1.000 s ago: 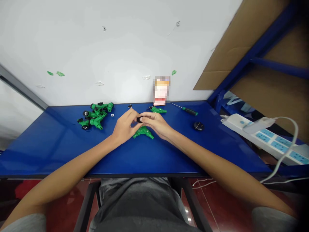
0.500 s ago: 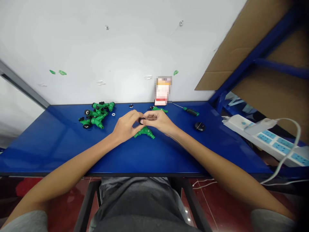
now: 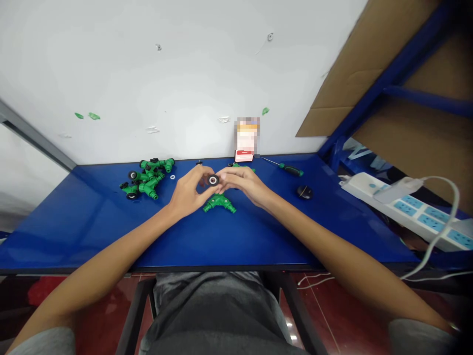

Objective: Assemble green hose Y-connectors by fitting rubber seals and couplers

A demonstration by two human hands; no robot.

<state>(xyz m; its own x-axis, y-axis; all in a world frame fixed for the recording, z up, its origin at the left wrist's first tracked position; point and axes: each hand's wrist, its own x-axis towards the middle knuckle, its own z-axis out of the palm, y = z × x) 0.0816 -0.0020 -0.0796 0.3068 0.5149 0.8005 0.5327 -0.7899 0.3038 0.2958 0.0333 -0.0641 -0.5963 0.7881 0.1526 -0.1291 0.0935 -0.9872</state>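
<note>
Both my hands meet above the middle of the blue table. My left hand (image 3: 187,191) and my right hand (image 3: 242,185) pinch a small black rubber ring (image 3: 213,180) with a pale centre between their fingertips. Just below them, a green plastic T-shaped hose connector (image 3: 219,202) lies on the table. A heap of green hose connectors (image 3: 146,179) with black parts lies to the left of my left hand. Another green fitting (image 3: 244,168) lies beyond my right hand, partly hidden by it.
A small white washer (image 3: 172,176) and a small black part (image 3: 199,162) lie near the wall. Further right are a green-handled screwdriver (image 3: 291,170) and a round black object (image 3: 304,192). A white power strip (image 3: 406,212) sits beyond the table's right edge.
The black ring has turned, and its pale centre now faces me. It has shifted slightly left between my fingertips.
</note>
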